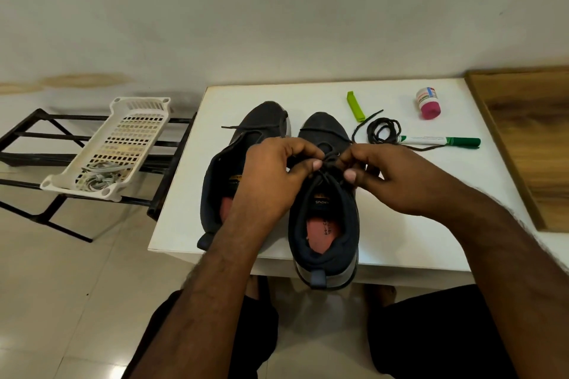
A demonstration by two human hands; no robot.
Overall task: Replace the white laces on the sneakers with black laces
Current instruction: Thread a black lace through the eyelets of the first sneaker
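Note:
Two dark grey sneakers stand side by side on a white table (400, 224), heels toward me. Over the right sneaker (324, 224), my left hand (271, 178) and my right hand (391, 178) each pinch a strand of the black lace (328, 160) threaded through its eyelets. The left sneaker (224, 163) is partly hidden behind my left arm; a black lace end (229, 127) sticks out near its toe. A spare coiled black lace (383, 131) lies on the table right of the shoes. White laces (98, 177) lie bunched in a white basket (123, 120).
A green clip (355, 110), a green marker (440, 141) and a small pink-capped bottle (428, 103) lie on the table's far right. A wooden board (529, 138) borders the right edge. The basket rests on a black metal rack (37, 144) at the left.

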